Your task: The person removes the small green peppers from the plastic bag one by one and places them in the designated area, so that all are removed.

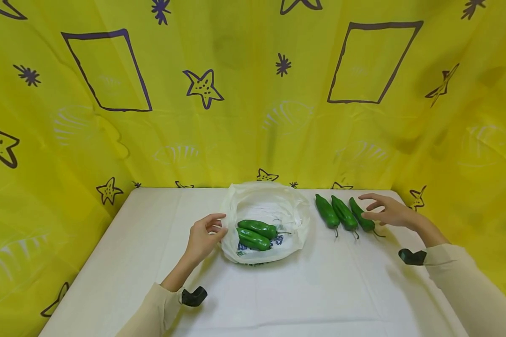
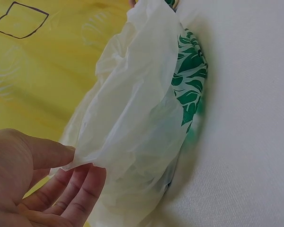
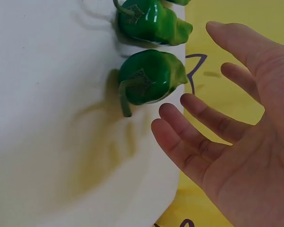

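Observation:
A thin whitish plastic bag (image 1: 304, 224) stands with its mouth wide in the middle of the table, two green peppers (image 1: 257, 228) lying inside. My left hand (image 1: 202, 236) pinches the bag's left rim between thumb and fingers; green leaf print shows low on the bag (image 2: 132, 94) in the left wrist view. To the right lie three more green peppers in a row, stems toward me. My right hand (image 1: 389, 211) hovers at the rightmost pepper (image 1: 361, 216), fingers spread and holding nothing. In the right wrist view the fingertips are close beside that pepper (image 3: 149, 78).
A white cloth-covered table (image 1: 303, 299) lies under everything. Yellow patterned curtain (image 1: 244, 131) rises right behind its back edge and along both sides. The left pepper (image 1: 326, 211) and middle pepper (image 1: 343, 213) of the row sit between the bag and the right hand.

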The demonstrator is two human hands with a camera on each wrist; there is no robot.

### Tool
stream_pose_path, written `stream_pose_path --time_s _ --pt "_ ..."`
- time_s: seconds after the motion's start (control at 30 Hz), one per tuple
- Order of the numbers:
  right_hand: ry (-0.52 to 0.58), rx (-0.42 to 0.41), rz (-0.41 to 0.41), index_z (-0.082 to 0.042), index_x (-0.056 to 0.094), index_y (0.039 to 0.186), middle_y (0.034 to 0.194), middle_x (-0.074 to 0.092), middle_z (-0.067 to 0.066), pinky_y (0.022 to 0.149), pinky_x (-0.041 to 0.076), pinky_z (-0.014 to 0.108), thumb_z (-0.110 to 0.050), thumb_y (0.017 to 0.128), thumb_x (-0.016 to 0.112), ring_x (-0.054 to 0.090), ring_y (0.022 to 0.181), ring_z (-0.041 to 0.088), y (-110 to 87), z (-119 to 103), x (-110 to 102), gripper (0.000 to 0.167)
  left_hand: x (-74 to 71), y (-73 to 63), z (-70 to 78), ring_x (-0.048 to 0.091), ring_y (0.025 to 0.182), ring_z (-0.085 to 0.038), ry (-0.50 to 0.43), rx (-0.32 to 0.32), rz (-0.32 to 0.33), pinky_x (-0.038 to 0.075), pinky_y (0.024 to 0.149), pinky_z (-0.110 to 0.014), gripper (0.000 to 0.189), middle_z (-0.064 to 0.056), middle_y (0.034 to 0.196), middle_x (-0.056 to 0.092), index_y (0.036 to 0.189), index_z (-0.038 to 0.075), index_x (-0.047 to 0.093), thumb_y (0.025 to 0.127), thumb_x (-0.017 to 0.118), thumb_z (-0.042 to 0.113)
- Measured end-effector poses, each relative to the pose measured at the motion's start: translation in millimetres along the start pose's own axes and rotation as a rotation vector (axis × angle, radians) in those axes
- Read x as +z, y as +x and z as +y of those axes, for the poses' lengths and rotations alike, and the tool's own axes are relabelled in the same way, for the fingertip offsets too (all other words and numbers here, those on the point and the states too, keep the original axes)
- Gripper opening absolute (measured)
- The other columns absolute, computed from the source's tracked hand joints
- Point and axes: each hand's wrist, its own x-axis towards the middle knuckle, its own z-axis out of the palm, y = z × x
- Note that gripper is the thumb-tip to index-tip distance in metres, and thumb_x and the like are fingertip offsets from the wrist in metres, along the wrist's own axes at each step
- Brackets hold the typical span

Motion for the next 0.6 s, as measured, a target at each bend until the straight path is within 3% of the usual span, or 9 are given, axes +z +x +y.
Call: stream_pose_path --time_s 0.6 --pt "-0.077 -0.049 0.091 -0.004 0.032 0.158 0.142 0.048 0.037 0.084 0.056 0.059 -0.029 0.101 0.067 0.06 0.116 0.053 -2.0 -23 0 0.072 -0.5 0.5 -0.4 0.07 0.084 -0.021 0.006 0.004 0.005 0.051 0.061 -0.022 0.036 -0.01 0.098 0.069 0.123 0.007 0.073 0.088 0.076 0.0"
